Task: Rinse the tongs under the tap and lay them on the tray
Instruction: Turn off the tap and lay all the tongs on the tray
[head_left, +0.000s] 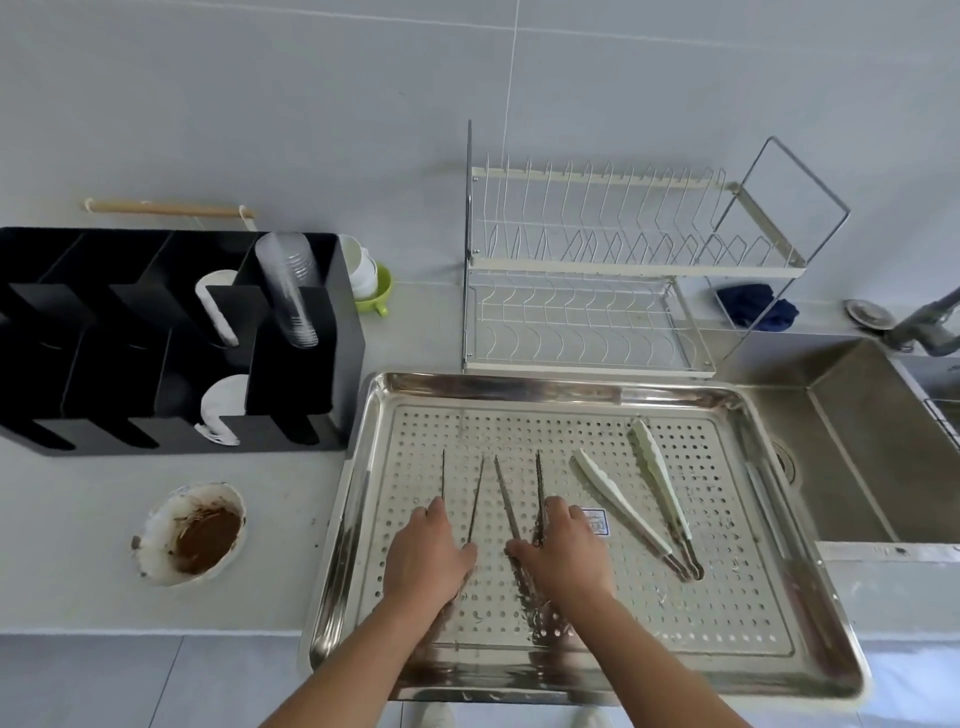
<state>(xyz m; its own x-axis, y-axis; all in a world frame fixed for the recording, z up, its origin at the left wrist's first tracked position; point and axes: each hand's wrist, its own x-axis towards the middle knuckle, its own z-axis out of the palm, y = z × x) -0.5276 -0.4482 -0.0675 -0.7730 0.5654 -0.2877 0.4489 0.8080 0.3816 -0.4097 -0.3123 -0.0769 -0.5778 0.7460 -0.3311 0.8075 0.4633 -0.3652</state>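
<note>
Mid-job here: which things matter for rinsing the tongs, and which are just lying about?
Job: left metal tongs, right metal tongs, white tongs, tray, tap, sink.
Lying about: dish rack, black organiser, dirty bowl, blue cloth.

my left hand (428, 556) grips the hinged end of the first metal tongs (475, 501). my right hand (563, 553) grips the second metal tongs (505, 493) just beside them. both pairs lie spread open on the perforated tray (810, 639), tips pointing away from me. the white-tipped tongs (660, 480) lie further right on the tray, apart from both hands. the tray sits on the pale surface (78, 519), between a dirty bowl (192, 535) and the sink (857, 467). behind it stand a wire dish rack (623, 270) and a black organiser (291, 374).
</note>
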